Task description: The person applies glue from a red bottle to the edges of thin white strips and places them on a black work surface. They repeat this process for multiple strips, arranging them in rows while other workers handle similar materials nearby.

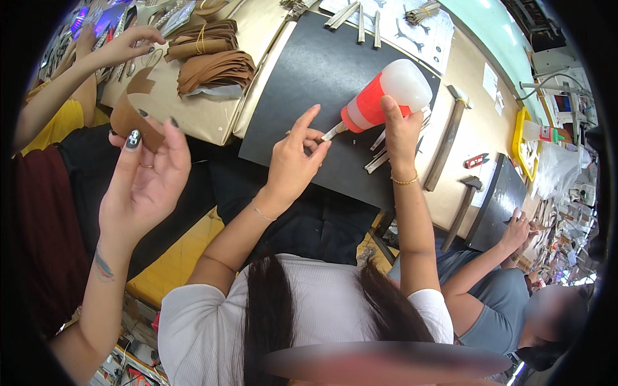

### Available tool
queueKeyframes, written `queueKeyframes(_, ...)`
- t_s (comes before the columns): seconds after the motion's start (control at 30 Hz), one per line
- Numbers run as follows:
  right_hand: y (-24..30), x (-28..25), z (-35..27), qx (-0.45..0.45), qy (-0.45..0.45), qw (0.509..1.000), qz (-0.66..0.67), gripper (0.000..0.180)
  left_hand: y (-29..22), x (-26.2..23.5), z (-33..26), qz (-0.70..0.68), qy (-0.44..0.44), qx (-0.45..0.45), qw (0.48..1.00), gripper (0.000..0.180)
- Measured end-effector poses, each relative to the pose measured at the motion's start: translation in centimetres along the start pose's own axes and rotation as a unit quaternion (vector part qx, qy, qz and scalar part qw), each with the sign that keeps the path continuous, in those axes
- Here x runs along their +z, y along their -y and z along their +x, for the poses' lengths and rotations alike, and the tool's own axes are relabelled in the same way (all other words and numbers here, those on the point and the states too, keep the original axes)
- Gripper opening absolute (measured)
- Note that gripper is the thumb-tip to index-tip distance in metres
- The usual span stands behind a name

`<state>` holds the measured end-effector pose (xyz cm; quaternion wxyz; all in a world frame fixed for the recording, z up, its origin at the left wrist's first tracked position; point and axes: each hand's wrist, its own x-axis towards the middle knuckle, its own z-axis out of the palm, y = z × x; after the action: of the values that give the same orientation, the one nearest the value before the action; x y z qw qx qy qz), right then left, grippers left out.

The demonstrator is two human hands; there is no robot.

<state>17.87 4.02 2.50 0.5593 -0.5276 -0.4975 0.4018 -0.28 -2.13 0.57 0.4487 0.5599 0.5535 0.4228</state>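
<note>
My right hand (pixel 402 132) grips a translucent squeeze bottle (pixel 368 103) with a red band, tipped so that its narrow nozzle points down and to the left. Close to the nozzle tip is my left hand (pixel 290 166), thumb and fingers pinched together and the index finger raised. Whatever the pinch holds is too small to make out. Both hands are above a black board (pixel 290 77). Several thin pale strips (pixel 376 161) lie on it, partly hidden behind my right hand.
More strips (pixel 344 14) lie at the far edge. Right of the board are a hammer (pixel 446 138), another hammer (pixel 465 199) and a red cutter (pixel 476 160). Brown leather stacks (pixel 215 72) lie left. One co-worker's hand (pixel 145 174) holds brown leather; another co-worker sits right.
</note>
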Motion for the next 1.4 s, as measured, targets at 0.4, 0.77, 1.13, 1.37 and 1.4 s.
queueKeyframes(0.4, -0.4, 1.4, -0.8, 0.050, -0.003, 0.989, 0.136, 0.051, 0.2, 0.3, -0.2, 0.077, -0.013, 0.075, 0.994, 0.071)
queueKeyframes(0.77, -0.7, -6.1, 3.0, 0.003, -0.138, 0.986, 0.093, 0.045, -0.3, 0.3, -0.1, 0.061, -0.003, 0.052, 0.997, 0.072)
queueKeyframes(1.13, -1.1, -5.0, 1.7, -0.052, -0.111, 0.992, 0.002, 0.044, -0.3, 0.5, -0.2, 0.047, -0.005, 0.041, 0.998, 0.069)
queueKeyframes(1.37, -0.4, -3.3, 0.0, -0.021, -0.043, 0.999, 0.006, 0.047, -0.1, 1.0, -0.4, 0.085, -0.010, 0.054, 0.995, 0.067)
queueKeyframes(1.4, -0.4, -3.0, -0.3, -0.022, -0.035, 0.999, -0.002, 0.047, -0.1, 1.0, -0.4, 0.087, -0.009, 0.066, 0.994, 0.067)
